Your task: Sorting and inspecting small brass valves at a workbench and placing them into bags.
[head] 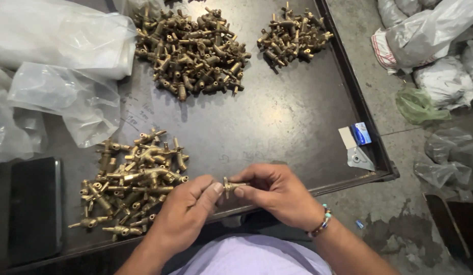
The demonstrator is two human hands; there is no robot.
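Both of my hands meet over the near edge of a dark metal table (277,122). Between them is one small brass fitting (230,186). My left hand (188,211) pinches its left end with thumb and forefinger. My right hand (277,191), with a beaded bracelet at the wrist, grips its right end. Just left of my left hand lies a heap of similar brass fittings (129,181).
A large heap of brass fittings (190,51) and a smaller heap (292,33) lie at the table's far side. Clear plastic bags (63,66) cover the left. A dark flat box (35,206) sits at the near left. A small carton (356,136) lies at the right edge. Filled bags (435,46) are on the floor.
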